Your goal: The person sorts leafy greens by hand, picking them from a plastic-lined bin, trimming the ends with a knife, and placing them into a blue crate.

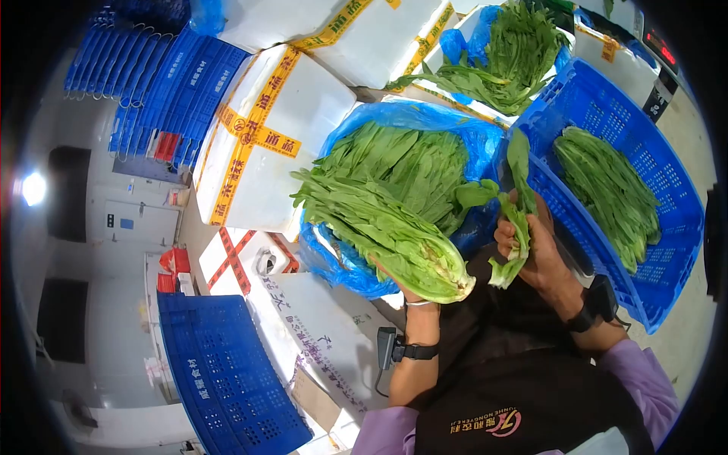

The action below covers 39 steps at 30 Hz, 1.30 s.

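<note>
My left hand (pixel 407 294) is closed around the underside of a head of long-leaf lettuce (pixel 394 239), its fingers mostly hidden beneath. The cut pale base of the head points toward me, with some brownish spots near it. In my right hand (pixel 540 254) are loose lettuce leaves (pixel 517 227), gripped by their stalks and apart from the head. Right behind the held head, more lettuce (pixel 406 152) lies in a box lined with a blue plastic bag (pixel 379 114).
On the right stands a blue perforated crate (pixel 671 171) with a bundle of lettuce (pixel 607 189) inside. Another foam box of lettuce (pixel 523 57) is at the back. Taped white foam boxes (pixel 311 114) and stacked blue crates (pixel 182 83) are to the left; another blue crate (pixel 224 371) is lower left.
</note>
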### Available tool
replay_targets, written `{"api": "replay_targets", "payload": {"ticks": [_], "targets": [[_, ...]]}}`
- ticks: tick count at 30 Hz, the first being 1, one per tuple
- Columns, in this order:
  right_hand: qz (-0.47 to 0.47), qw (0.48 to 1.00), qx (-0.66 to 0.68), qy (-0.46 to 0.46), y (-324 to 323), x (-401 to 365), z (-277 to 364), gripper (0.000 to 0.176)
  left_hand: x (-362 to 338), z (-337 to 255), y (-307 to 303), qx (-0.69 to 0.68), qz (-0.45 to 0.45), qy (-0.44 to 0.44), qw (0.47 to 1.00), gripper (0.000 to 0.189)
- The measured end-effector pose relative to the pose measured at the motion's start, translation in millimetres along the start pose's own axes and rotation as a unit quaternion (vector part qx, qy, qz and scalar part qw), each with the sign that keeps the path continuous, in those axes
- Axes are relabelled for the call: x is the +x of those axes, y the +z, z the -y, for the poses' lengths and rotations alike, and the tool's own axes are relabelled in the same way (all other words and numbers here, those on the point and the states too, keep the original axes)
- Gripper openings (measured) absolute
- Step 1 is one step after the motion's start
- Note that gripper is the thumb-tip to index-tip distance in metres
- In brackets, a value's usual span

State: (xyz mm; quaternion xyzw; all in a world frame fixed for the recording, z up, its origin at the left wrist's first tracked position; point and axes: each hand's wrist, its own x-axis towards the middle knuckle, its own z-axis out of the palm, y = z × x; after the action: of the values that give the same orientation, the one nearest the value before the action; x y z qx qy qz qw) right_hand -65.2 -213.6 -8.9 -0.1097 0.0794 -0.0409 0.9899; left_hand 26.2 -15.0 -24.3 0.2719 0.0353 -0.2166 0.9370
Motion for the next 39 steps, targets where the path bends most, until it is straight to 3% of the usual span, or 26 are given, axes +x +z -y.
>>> {"api": "replay_targets", "payload": {"ticks": [3,4,5,7,13,15,17,19,21,23,24,28,30,31,33,34,37,38,39], "targets": [[-0.036,0.995,-0.087,0.021,23,4,10,0.028,-2,0,24,0.040,-0.014,0.037,0.998,0.077],[-0.035,0.975,-0.218,0.038,28,4,14,0.034,-1,1,29,0.059,-0.018,0.056,0.997,0.075],[-0.035,0.974,-0.219,0.038,29,5,12,0.034,-1,1,33,0.078,-0.022,0.075,0.994,0.074],[0.002,0.946,-0.322,0.031,32,9,5,0.030,-3,0,40,0.098,-0.043,0.077,0.991,0.070],[0.075,0.897,-0.436,-0.027,63,26,2,0.028,-1,8,20,0.120,-0.054,0.074,0.989,0.063],[0.125,0.805,-0.577,-0.054,77,36,5,0.024,5,9,25,0.216,-0.052,0.130,0.966,0.060],[0.137,0.792,-0.593,-0.046,83,44,4,0.029,-1,14,32,0.229,-0.046,0.162,0.959,0.059],[0.135,0.705,-0.692,-0.085,89,50,0,0.037,-3,18,39,0.280,-0.069,0.204,0.935,0.058],[0.124,0.688,-0.703,-0.127,83,54,-8,0.041,-3,20,39,0.266,-0.086,0.192,0.941,0.062],[0.124,0.588,-0.767,-0.222,79,53,-12,0.045,-4,27,43,0.285,-0.122,0.223,0.924,0.067],[0.111,0.578,-0.783,-0.202,77,51,-14,0.048,-5,27,44,0.266,-0.114,0.211,0.934,0.072],[0.113,0.604,-0.774,-0.151,66,52,-5,0.052,-7,31,45,0.260,-0.116,0.199,0.938,0.073],[0.102,0.689,-0.710,-0.104,63,51,1,0.048,-4,31,41,0.248,-0.148,0.170,0.942,0.070],[0.100,0.688,-0.711,-0.103,62,50,1,0.048,-3,30,38,0.247,-0.147,0.168,0.943,0.070],[0.092,0.827,-0.494,-0.250,77,47,-3,0.038,0,26,39,0.190,-0.133,0.139,0.963,0.065],[0.017,0.847,-0.503,-0.169,92,24,12,0.030,1,26,40,0.208,-0.144,0.152,0.956,0.061],[-0.056,0.888,-0.419,-0.181,66,11,23,0.026,12,16,8,0.100,-0.122,0.100,0.982,0.062],[-0.056,0.889,-0.418,-0.179,59,7,31,0.026,12,9,13,0.074,-0.164,0.066,0.981,0.064],[-0.086,0.895,-0.375,-0.226,53,2,42,0.022,10,1,12,0.074,-0.165,0.067,0.981,0.064]]}}
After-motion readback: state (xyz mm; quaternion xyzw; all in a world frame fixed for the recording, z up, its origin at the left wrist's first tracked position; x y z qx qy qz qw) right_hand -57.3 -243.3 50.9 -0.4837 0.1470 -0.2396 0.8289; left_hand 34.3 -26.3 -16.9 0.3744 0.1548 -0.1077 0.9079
